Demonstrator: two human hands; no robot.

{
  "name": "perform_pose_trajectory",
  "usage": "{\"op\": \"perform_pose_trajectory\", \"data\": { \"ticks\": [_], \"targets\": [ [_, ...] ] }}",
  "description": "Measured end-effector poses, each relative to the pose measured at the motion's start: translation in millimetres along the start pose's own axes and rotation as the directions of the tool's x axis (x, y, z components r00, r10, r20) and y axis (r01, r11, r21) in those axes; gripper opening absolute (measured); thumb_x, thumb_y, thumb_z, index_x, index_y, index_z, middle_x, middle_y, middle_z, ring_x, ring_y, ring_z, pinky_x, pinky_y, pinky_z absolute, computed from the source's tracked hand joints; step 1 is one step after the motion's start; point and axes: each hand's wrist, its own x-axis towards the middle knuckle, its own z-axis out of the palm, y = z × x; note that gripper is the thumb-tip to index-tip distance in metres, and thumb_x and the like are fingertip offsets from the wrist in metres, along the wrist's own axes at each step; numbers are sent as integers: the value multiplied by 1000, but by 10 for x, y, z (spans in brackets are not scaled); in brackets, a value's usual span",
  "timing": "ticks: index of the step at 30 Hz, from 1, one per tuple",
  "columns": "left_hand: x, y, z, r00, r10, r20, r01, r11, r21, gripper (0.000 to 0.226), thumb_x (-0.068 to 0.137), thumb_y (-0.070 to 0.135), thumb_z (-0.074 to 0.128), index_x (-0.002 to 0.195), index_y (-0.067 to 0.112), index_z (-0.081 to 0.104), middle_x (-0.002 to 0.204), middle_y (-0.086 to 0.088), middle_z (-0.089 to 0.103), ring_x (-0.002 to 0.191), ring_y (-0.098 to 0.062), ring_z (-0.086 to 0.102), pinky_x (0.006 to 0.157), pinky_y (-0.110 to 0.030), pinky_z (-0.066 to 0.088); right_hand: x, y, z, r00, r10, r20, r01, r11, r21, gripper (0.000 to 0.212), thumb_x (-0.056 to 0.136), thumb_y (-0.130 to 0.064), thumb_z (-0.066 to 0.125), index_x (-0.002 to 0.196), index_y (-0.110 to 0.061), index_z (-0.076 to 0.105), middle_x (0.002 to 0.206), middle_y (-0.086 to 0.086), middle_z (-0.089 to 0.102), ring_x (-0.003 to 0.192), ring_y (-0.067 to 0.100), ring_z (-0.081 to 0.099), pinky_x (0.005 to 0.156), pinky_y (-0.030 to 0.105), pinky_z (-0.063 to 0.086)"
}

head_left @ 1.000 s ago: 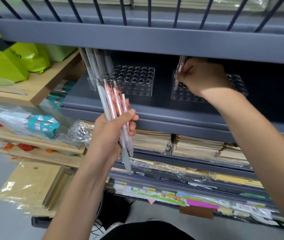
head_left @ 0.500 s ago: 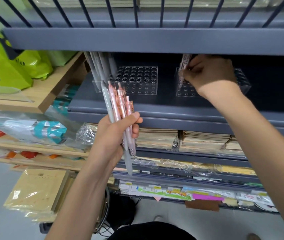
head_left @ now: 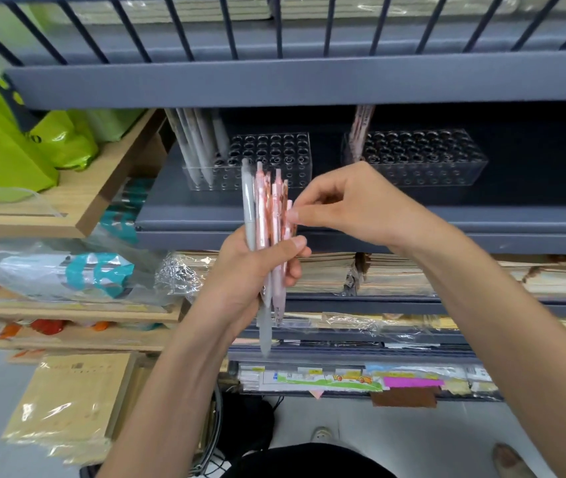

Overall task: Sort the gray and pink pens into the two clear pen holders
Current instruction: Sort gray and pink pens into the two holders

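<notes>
My left hand grips an upright bundle of pens: one gray pen at the left and several pink ones. My right hand reaches in from the right, and its thumb and fingertips pinch the rightmost pink pen of the bundle near the top. On the dark gray shelf behind stand two clear pen holders. The left holder has several gray pens in its left end. The right holder has a pink pen in its left end.
An upper shelf edge hangs low over the holders. Stacks of wrapped notebooks fill the shelves below. To the left are wooden shelves with green bags and wrapped goods. Packaged pads lie lower left.
My right hand let go of a pink pen in the right holder and came down left to the bundle. My left hand tilted the bundle more upright.
</notes>
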Motion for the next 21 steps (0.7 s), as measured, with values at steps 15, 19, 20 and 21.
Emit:
{"op": "perform_pose_trajectory", "data": {
  "ticks": [15,19,20,21],
  "targets": [
    [144,-71,202,999,-40,-31,37,995,-89,6,95,4,60,90,3,63,86,-19,73,52,-17,56,44,-23,43,-139,289,-126,968,191,-163,-74,837,542,5,90,-6,67,95,-4,66,77,11,71,64,20,66,57,25,56],
    [197,-82,282,997,-39,-68,32,995,-93,3,97,2,54,96,3,57,84,-15,74,45,-16,49,40,-23,39,-172,329,-294,935,150,-321,62,823,565,6,90,1,63,91,-5,64,74,8,71,63,21,68,60,26,56],
    [207,-87,299,996,-33,-85,25,995,-97,1,97,3,55,98,4,56,81,-13,73,43,-15,46,39,-22,37,-164,337,-372,896,144,-420,125,826,550,10,91,3,61,89,-7,63,72,5,71,61,21,68,60,28,56],
    [212,-93,312,995,-28,-99,18,995,-102,2,98,4,55,100,4,55,77,-10,72,42,-15,44,39,-21,36,-155,344,-457,845,135,-518,185,834,520,12,90,3,61,88,-8,62,71,2,71,61,21,67,61,30,56]
  ]
}}
